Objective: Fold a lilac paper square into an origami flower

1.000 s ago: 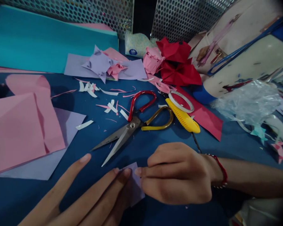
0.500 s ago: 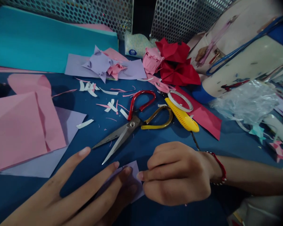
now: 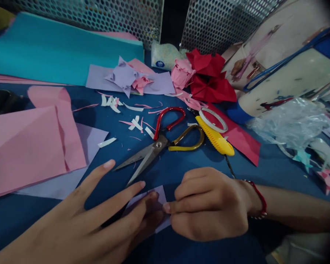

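While both hands [image 3: 99, 223] [image 3: 211, 205] touch lilac paper [image 3: 160, 196], scissors [image 3: 159, 144] crowd its far edge.

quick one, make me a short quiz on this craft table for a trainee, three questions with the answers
1. Multiple choice: which wrist has the red bracelet on it?
a) left
b) right
c) both

2. True or false: the blades of the scissors stand apart.

3. Fill in the blank: the small piece of paper that the left hand and right hand touch is ______ in colour.

Key: 1 b; 2 true; 3 purple
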### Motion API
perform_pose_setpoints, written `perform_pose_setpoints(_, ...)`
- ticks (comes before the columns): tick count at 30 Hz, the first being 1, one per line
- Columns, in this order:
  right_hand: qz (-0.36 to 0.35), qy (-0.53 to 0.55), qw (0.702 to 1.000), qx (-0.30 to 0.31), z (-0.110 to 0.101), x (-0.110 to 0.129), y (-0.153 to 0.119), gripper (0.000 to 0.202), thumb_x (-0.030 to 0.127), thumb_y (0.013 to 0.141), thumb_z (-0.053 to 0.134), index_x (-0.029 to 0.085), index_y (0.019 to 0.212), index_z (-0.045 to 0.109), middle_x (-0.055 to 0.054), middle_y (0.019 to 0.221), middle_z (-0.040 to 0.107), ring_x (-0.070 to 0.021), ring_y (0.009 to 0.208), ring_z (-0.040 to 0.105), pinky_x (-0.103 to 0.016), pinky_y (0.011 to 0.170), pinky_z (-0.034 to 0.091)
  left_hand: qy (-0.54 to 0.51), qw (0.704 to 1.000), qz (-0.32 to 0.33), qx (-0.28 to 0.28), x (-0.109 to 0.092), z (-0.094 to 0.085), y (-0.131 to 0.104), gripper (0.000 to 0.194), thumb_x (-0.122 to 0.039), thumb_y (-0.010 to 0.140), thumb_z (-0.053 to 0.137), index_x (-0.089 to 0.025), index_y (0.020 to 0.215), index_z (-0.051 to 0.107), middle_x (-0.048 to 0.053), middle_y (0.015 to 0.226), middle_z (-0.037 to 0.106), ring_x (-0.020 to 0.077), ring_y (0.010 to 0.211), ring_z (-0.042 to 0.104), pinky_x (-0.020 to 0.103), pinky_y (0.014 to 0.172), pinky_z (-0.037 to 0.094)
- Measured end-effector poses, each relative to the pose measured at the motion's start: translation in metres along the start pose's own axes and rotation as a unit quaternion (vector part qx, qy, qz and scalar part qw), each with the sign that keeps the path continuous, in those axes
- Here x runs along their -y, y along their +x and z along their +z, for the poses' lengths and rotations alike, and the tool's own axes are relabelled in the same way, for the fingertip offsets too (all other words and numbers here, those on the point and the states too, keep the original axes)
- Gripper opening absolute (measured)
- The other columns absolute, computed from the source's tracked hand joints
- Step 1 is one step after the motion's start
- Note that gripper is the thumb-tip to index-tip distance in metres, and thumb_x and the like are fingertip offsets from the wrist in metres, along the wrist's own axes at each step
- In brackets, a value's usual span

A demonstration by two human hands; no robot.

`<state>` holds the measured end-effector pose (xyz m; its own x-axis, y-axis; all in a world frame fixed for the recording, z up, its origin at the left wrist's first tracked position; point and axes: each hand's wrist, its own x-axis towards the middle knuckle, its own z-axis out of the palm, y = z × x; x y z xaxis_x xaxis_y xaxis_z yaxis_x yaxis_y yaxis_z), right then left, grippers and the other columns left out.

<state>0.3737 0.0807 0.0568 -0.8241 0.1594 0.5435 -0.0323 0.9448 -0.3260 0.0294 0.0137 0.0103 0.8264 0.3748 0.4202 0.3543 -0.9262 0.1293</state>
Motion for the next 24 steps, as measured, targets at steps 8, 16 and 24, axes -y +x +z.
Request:
perform_pose_setpoints(8, -0.019, 0.016, 1.000, -0.008, 0.008, 0.006, -0.001, 0.038, 0.018, 0.129, 0.078, 0.013, 0.093, 0.090, -0.002, 0.086, 0.083, -0.0127, 0.074, 0.068, -0.033, 0.067, 0.056, 0.004, 1.000, -0.020, -0.024, -0.001, -0.005, 0.012, 0.062, -0.064, 0.142, 0.035, -0.039, 0.172, 0.082, -0.003, 0.167, 0.087, 0.0221, 0.174, 0.062, 0.064, 0.171, 0.000)
perform_pose_setpoints(16, -0.013, 0.051, 0.999, -0.006, 0.009, 0.005, -0.007, 0.035, 0.021, 0.128, 0.079, 0.012, 0.096, 0.091, -0.003, 0.089, 0.081, -0.0130, 0.077, 0.073, -0.031, 0.069, 0.062, 0.019, 1.000, -0.001, -0.016, -0.012, 0.001, 0.001, 0.050, -0.044, 0.138, 0.045, -0.032, 0.142, 0.093, -0.001, 0.176, 0.081, 0.0274, 0.206, 0.019, 0.070, 0.172, 0.002)
perform_pose_setpoints(24, 0.017, 0.072, 0.997, 0.029, 0.002, 0.001, -0.007, 0.028, 0.027, 0.131, 0.081, 0.009, 0.114, 0.094, -0.002, 0.092, 0.082, -0.0102, 0.082, 0.074, -0.021, 0.081, 0.067, 0.034, 0.999, 0.037, 0.012, -0.011, 0.007, -0.008, 0.044, -0.050, 0.134, 0.061, -0.034, 0.165, 0.088, 0.001, 0.186, 0.075, 0.0323, 0.204, 0.029, 0.067, 0.173, 0.009)
